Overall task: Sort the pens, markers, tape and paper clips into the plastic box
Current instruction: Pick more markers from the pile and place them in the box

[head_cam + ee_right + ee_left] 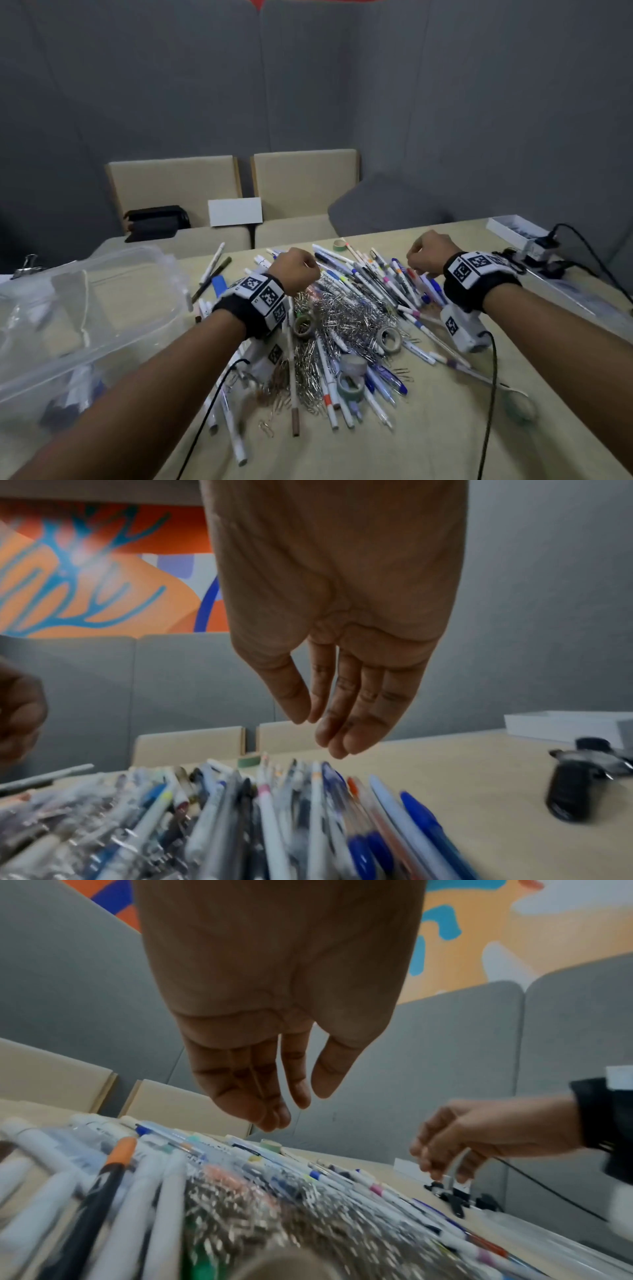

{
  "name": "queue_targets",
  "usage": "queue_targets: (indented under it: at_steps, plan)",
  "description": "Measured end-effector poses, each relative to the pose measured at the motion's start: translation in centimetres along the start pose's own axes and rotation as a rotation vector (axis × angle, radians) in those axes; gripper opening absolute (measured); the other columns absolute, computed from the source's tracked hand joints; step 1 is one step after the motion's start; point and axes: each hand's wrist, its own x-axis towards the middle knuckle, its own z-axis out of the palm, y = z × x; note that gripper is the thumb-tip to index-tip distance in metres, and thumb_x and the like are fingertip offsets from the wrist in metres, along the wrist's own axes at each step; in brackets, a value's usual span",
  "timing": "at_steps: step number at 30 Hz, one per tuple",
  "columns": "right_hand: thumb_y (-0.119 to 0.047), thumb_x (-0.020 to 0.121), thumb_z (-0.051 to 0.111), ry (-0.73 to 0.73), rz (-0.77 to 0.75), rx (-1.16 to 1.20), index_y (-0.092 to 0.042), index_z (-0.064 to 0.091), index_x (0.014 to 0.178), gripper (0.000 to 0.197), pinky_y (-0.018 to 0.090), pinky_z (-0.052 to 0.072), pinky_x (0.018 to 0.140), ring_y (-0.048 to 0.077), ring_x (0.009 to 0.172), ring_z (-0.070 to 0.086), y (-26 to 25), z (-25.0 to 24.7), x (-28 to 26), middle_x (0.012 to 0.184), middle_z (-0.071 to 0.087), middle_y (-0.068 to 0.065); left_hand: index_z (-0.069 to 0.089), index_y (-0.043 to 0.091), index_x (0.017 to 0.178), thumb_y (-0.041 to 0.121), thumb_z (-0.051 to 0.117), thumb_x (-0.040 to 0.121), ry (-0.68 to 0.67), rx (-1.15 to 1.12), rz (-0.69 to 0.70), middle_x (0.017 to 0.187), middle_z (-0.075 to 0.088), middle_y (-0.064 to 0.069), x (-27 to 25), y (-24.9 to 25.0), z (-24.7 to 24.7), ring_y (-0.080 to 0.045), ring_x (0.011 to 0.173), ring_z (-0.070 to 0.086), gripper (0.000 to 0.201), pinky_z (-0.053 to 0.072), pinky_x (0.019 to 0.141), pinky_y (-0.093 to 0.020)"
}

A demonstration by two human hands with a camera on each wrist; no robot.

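A heap of pens and markers (376, 284), silver paper clips (346, 315) and tape rolls (390, 339) covers the middle of the beige table. The clear plastic box (144, 329) stands at the left with a few markers (75, 394) in its near end. My left hand (298, 270) hovers over the heap's far left part, its fingers (274, 1110) hanging relaxed and holding nothing. My right hand (428, 253) hovers over the pens (308, 818) at the far right. Its fingers (352, 723) point down nearly straight and hold nothing.
A black charger with cables (544, 250) and a white box (513, 228) lie at the table's far right. A binder clip (29, 265) sits beyond the plastic box. Two beige chairs (178, 192) with a black bag (156, 222) stand behind the table.
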Motion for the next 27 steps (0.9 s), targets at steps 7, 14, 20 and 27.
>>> queue_targets:
  at_steps: [7,14,20,27]
  plan:
    - [-0.008,0.082,0.058,-0.047,-0.069,-0.022,0.006,0.073,0.088,0.021,0.037,0.055,0.075,0.032,0.091,0.067,2.3,2.3,2.4,0.093,0.072,0.021,0.071,0.004,0.097,0.012,0.052,0.09,0.058,0.141,-0.109,0.094,0.071,-0.019,6.0,-0.4,-0.5,-0.034,0.084,0.067,0.022,0.048,0.064,-0.027]
    - [-0.013,0.085,0.063,-0.204,-0.316,-0.004,-0.011,0.074,0.096,0.016,0.022,0.045,0.078,0.017,0.088,0.063,-1.8,4.7,3.0,0.097,0.073,0.007,0.071,0.003,0.108,0.007,0.057,0.089,-0.046,0.337,-0.208,0.109,0.07,-0.015,7.4,-3.5,-0.7,-0.028,0.085,0.061,0.025,0.05,0.076,-0.031]
    - [-0.03,0.084,0.07,-0.415,-0.421,-0.139,-0.018,0.063,0.121,0.039,0.026,0.044,0.086,0.022,0.109,0.059,-5.5,7.7,2.3,0.122,0.061,0.005,0.066,0.017,0.121,0.02,0.075,0.08,-0.201,0.416,-0.117,0.127,0.062,-0.007,5.8,-4.9,-0.4,-0.022,0.104,0.06,0.042,0.042,0.083,-0.023]
    - [-0.023,0.083,0.071,-0.431,-0.428,-0.206,-0.025,0.059,0.125,0.043,0.03,0.049,0.086,0.022,0.104,0.061,-5.9,8.9,1.1,0.133,0.049,0.007,0.062,0.017,0.123,0.022,0.071,0.082,-0.114,0.485,-0.055,0.129,0.057,-0.01,3.6,-5.6,0.0,-0.025,0.116,0.054,0.042,0.043,0.091,-0.029]
